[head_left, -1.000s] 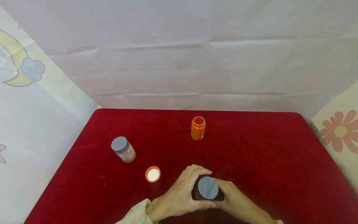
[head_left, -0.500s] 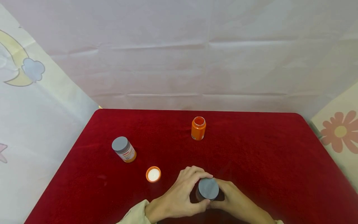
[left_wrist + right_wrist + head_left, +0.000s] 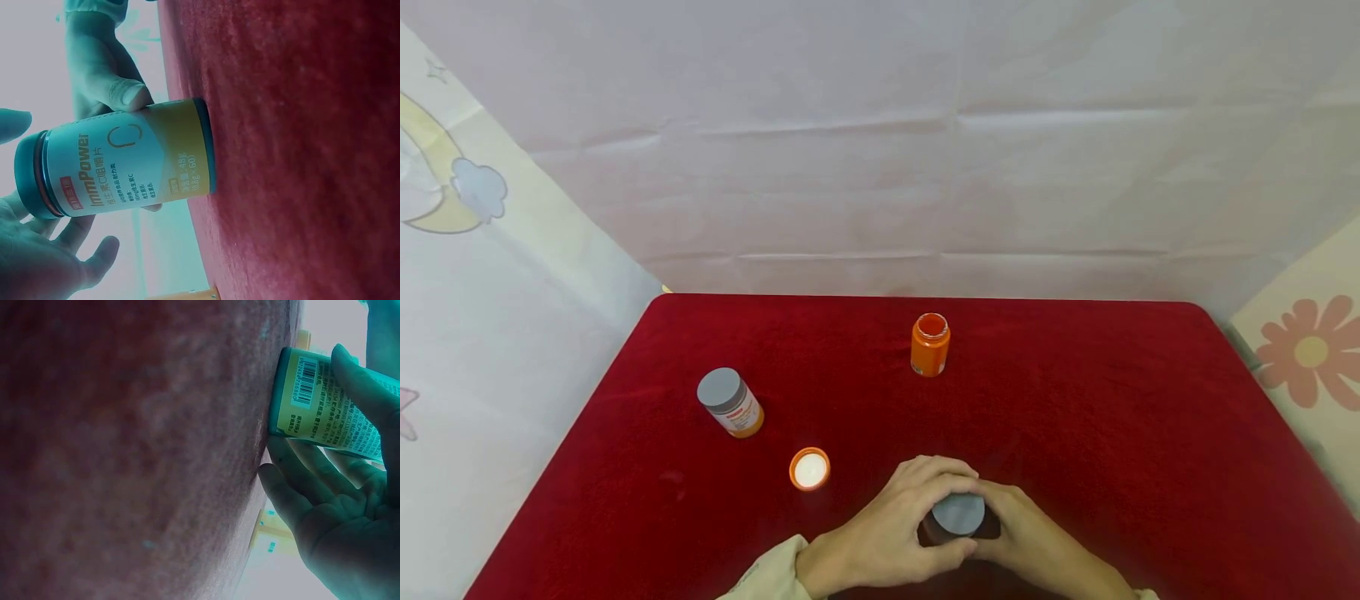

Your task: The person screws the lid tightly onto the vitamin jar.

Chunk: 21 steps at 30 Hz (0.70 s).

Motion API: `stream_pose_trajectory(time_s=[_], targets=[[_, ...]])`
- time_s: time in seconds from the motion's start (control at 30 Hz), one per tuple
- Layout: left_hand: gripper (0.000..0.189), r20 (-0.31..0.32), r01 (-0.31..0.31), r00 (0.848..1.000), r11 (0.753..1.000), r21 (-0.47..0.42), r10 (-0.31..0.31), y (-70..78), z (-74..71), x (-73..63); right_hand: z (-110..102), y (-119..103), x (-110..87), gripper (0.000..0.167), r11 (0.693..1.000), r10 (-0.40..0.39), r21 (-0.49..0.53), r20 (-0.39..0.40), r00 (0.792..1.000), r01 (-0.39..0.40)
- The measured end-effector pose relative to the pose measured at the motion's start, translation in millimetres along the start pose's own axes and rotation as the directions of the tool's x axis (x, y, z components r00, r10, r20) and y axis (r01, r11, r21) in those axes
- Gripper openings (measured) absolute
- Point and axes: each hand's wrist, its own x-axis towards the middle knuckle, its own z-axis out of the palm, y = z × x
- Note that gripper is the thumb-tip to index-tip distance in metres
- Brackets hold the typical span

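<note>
Left hand [image 3: 898, 532] farther over round lid [image 3: 959, 514]

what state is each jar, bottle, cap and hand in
held jar, grey lid on, upright
jar near the left edge, closed, upright
orange bottle, uncapped, upright
orange cap, off, white inside up
left hand, curled around the grey lid
right hand, gripping the held jar

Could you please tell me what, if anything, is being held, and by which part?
A grey-lidded jar: the right hand grips its labelled body, while the left hand curves round its grey lid.
</note>
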Motion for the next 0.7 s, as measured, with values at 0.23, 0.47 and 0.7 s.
stream_pose_trajectory(time_s=[0.23, 0.47, 0.7], targets=[[0.063, -0.083, 0.074, 0.994, 0.997, -0.003, -0.074, -0.5, -1.3, -3.1, 0.5, -0.7, 1.8, 0.045, 1.0, -0.001, -0.013, -0.012, 1.0, 0.001], [0.054, -0.106, 0.096, 0.99, 0.995, -0.009, -0.096, -0.8, -2.2, -5.0, 0.1, -2.3, 2.3, 0.045, 0.999, 0.039, 0.035, 0.019, 0.999, -0.04], [0.058, -0.04, 0.066, 0.997, 0.997, -0.033, -0.067, -0.3, -4.6, -5.7, 0.4, -2.2, 2.4, 0.046, 0.997, 0.042, 0.069, 0.021, 0.999, -0.044]])
